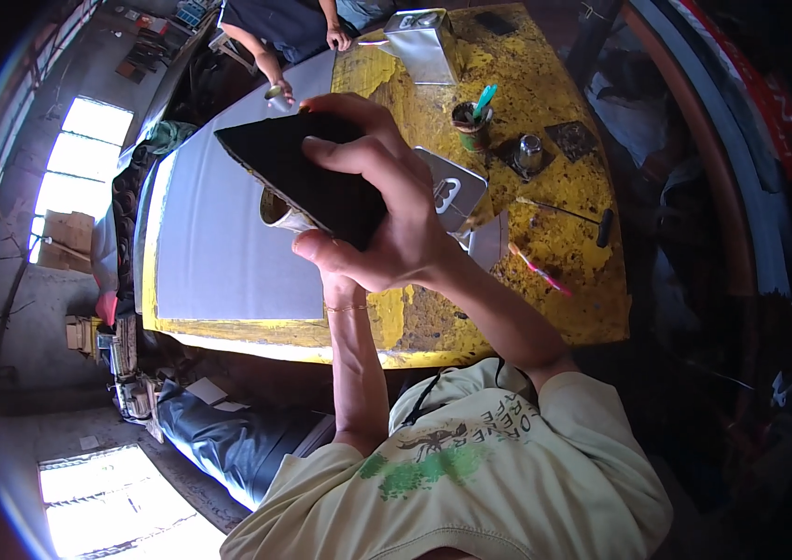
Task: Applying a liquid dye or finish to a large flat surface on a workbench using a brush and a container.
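My right hand (405, 196) is raised in front of me and grips a flat black square pad (279, 149), with fingers bent over its face. Behind the pad, a small metal cup (279, 211) shows in part, close to its lower edge. My left hand (342, 286) comes up beneath the right one and is mostly hidden by it. It seems to hold the cup from behind, though its fingers do not show. Both hands are held above the table.
On the yellow, stained table (387, 329) lie a grey sheet (219, 252), a metal plate with a cutout (461, 196), a pink-handled brush (545, 273) and a black-handled tool (601, 226). Beyond stand a pot (471, 131), an upturned cup (529, 151) and a tin (422, 51). Across, a co-worker's hand (284, 91) holds a cup.
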`<action>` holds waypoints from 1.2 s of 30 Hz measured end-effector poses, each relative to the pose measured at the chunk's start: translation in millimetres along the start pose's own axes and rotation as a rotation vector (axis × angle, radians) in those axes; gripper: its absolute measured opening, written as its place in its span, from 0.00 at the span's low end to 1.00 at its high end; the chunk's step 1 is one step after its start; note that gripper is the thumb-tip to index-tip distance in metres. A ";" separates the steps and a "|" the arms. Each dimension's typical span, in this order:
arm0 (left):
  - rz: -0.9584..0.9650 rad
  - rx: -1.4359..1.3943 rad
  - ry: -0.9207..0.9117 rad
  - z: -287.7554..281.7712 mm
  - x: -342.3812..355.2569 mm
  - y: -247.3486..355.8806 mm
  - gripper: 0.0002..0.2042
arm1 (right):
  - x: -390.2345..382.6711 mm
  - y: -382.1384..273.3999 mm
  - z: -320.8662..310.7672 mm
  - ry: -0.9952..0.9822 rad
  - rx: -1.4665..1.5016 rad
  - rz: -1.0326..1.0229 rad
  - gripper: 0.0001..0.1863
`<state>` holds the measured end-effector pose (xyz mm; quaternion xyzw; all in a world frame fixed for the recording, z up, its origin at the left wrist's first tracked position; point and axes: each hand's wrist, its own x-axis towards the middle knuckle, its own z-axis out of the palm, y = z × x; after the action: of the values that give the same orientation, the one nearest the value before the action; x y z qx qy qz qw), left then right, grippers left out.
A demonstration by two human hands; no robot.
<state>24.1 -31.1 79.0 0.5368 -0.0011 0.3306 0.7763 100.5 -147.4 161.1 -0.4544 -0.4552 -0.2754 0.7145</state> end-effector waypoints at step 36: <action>0.000 0.136 -0.022 -2.0 10.2 6.7 0.37 | -7.9 17.0 2.2 -0.080 0.186 -0.034 0.33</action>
<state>27.9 -22.9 87.4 0.5920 0.0127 0.3241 0.7378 109.9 -138.2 147.6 -0.3890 -0.5145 -0.2258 0.7301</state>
